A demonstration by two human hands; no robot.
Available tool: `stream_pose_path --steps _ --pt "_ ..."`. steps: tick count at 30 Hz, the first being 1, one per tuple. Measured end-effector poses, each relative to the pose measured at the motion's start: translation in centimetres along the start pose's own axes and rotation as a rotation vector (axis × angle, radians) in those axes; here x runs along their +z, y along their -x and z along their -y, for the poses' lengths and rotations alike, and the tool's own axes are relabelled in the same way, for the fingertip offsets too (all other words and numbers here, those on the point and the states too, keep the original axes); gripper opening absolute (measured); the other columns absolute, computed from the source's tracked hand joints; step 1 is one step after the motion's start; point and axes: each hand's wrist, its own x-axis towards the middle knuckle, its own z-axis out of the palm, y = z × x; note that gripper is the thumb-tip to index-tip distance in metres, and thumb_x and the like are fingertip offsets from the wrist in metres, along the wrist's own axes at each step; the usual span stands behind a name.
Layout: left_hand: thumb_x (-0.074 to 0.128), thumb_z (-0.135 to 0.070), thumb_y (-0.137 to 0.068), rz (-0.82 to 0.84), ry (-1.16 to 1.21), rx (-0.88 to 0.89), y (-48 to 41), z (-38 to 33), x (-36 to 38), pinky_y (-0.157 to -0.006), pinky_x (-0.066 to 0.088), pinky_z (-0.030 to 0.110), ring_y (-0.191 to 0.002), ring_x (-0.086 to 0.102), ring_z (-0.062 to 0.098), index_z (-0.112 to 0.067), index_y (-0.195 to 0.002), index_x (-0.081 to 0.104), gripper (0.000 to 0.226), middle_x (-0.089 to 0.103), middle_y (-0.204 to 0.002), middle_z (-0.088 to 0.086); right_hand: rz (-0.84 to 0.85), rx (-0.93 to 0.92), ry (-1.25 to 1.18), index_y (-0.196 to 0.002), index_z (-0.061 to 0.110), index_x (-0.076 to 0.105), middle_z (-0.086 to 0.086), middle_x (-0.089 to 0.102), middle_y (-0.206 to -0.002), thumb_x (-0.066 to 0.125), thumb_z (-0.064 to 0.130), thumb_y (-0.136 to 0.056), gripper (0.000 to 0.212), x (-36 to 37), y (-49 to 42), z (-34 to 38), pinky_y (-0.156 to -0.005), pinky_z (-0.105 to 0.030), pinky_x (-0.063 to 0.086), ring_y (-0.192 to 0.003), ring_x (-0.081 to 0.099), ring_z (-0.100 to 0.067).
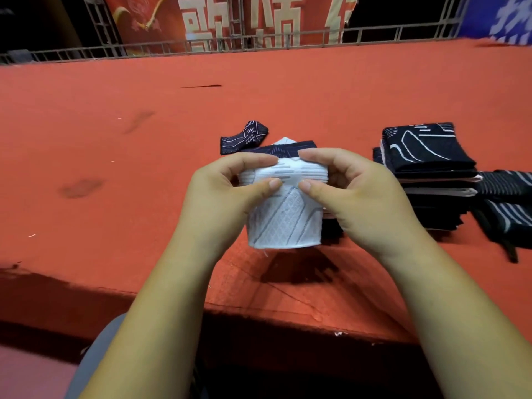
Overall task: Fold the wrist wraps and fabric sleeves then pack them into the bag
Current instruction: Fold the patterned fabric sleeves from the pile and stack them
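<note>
Big pale chars on red banner [230, 21] cropped, not legible.

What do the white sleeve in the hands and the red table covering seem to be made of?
The white sleeve looks like stretchy knitted fabric, matte, with ribbed bands and a grey diamond pattern woven in. The red table covering seems a felt-like cloth, matte and fuzzy, with loose threads.

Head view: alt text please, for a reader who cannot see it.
The left hand and right hand pinch the top edge of a white patterned sleeve over a red table. A stack of folded dark pieces sits to its right, a loose dark piece behind it.
</note>
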Motion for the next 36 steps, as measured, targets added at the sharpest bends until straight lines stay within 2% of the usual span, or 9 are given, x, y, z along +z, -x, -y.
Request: stream_pose_path --steps 6,10,15,18,22,24,27,31,36 --pt "0.093 -0.014 -0.080 -0.053 -0.074 0.040 0.1 -0.6 0.0 -0.085 0.054 0.021 -0.092 0.073 0.000 -0.029 -0.108 0.085 0.033 0.082 -0.100 -0.015 -0.035 -0.103 0.151 -0.124 0.033 0.077 0.010 0.073 -0.112 0.078 0.019 -0.096 0.031 -0.2 0.0 -0.1 -0.100 -0.044 0.056 -0.105 0.071 -0.013" --pt "0.092 -0.024 -0.082 -0.086 -0.275 0.141 0.2 -0.6 0.0 -0.079 0.045 0.017 -0.084 0.064 -0.004 -0.034 -0.109 0.085 0.030 0.073 -0.092 -0.015 -0.062 -0.149 0.290 -0.117 0.032 0.077 0.010 0.068 -0.105 0.075 0.019 -0.098 0.023 -0.1 0.2 0.2 -0.093 -0.035 0.054 -0.098 0.067 -0.010" --pt "0.088 -0.031 -0.084 -0.108 -0.463 0.292 0.3 -0.8 -0.1 -0.070 0.034 0.009 -0.080 0.057 -0.002 -0.035 -0.098 0.082 0.015 0.060 -0.081 -0.016 -0.073 -0.154 0.386 -0.113 0.028 0.075 0.008 0.056 -0.100 0.070 0.020 -0.102 0.014 -0.1 0.3 0.7 -0.085 -0.013 0.041 -0.095 0.057 -0.005" --pt "0.086 -0.038 -0.085 -0.143 -0.525 0.322 0.1 -0.6 -0.2 -0.069 0.033 0.010 -0.079 0.054 -0.003 -0.031 -0.089 0.077 0.013 0.056 -0.080 -0.016 -0.075 -0.143 0.410 -0.113 0.026 0.072 0.004 0.050 -0.108 0.067 0.023 -0.105 0.010 0.0 0.3 0.8 -0.090 -0.010 0.038 -0.100 0.054 -0.005" --pt "0.080 -0.042 -0.093 -0.076 -0.485 0.224 -0.2 -0.3 -0.3 -0.069 0.034 0.010 -0.080 0.051 -0.001 -0.030 -0.083 0.064 0.022 0.052 -0.090 -0.010 -0.040 -0.103 0.378 -0.112 0.027 0.065 0.007 0.055 -0.112 0.059 0.025 -0.108 0.008 -0.1 0.3 1.0 -0.091 -0.011 0.039 -0.102 0.054 0.001" --pt "0.073 -0.040 -0.100 -0.011 -0.335 0.105 -0.2 -0.1 -0.1 -0.065 0.037 0.016 -0.070 0.050 0.000 -0.025 -0.086 0.064 0.023 0.058 -0.085 -0.011 -0.011 -0.061 0.307 -0.112 0.028 0.064 0.012 0.064 -0.098 0.056 0.027 -0.109 0.008 -0.2 0.3 1.1 -0.083 -0.023 0.045 -0.089 0.058 0.000" --pt "0.062 -0.042 -0.107 0.025 -0.167 -0.037 -0.2 0.5 0.4 -0.057 0.040 0.026 -0.060 0.048 0.005 -0.018 -0.091 0.065 0.030 0.060 -0.070 -0.012 -0.022 -0.019 0.217 -0.115 0.032 0.065 0.015 0.071 -0.097 0.054 0.029 -0.111 0.012 0.0 0.5 0.9 -0.088 -0.036 0.051 -0.093 0.064 -0.006" --pt "0.060 -0.047 -0.108 0.004 -0.115 -0.119 -0.3 1.4 1.3 -0.063 0.044 0.034 -0.066 0.056 0.014 -0.006 -0.096 0.069 0.043 0.072 -0.080 0.010 -0.078 0.000 0.225 -0.120 0.034 0.065 0.017 0.072 -0.103 0.053 0.026 -0.111 0.017 0.5 0.4 0.4 -0.091 -0.032 0.051 -0.097 0.064 -0.004" --pt "0.067 -0.044 -0.104 0.160 0.101 -0.320 -0.3 0.7 1.4 -0.066 0.055 0.032 -0.078 0.072 0.021 -0.008 -0.111 0.073 0.037 0.082 -0.099 0.008 -0.117 0.023 0.287 -0.127 0.031 0.065 0.015 0.072 -0.112 0.053 0.024 -0.111 0.022 -0.1 0.1 -0.3 -0.092 -0.025 0.047 -0.103 0.064 -0.003"
